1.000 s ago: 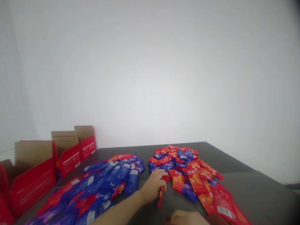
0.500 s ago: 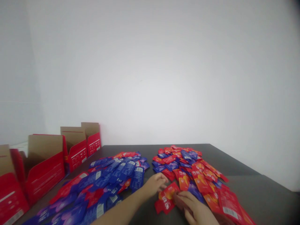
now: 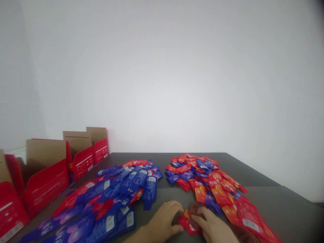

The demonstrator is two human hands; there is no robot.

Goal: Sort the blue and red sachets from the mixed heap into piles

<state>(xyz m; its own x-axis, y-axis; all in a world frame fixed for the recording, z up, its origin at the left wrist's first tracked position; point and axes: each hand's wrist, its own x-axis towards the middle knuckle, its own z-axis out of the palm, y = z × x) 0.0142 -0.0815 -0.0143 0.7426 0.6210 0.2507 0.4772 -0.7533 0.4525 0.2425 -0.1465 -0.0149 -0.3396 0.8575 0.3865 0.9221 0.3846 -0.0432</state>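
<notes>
Small red-and-orange sachets [image 3: 184, 222] lie on the dark tabletop between my two hands. My left hand [image 3: 165, 219] is at their left side, thumb and fingers spread apart in a curve, with nothing visible in the grip. My right hand [image 3: 214, 226] is closed over their right side, its fingers on a brown, soft-looking thing [image 3: 195, 216] whose kind I cannot make out. More brown shows beneath the right hand. Just beyond the hands is a mixed pile of red-orange and blue-purple sachets [image 3: 199, 189].
Left of my hands spreads a second pile, mostly blue sachets [image 3: 134, 180] with some red ones. Open red cardboard boxes [image 3: 48, 179] stand in a row along the left edge, flaps raised. A pale wall [image 3: 162, 84] rises behind the dark table [image 3: 258, 179].
My left hand has come nearer, toward the red sachets, its fingers now beside them. My right hand has shifted only slightly. The red sachets between them are more covered.
</notes>
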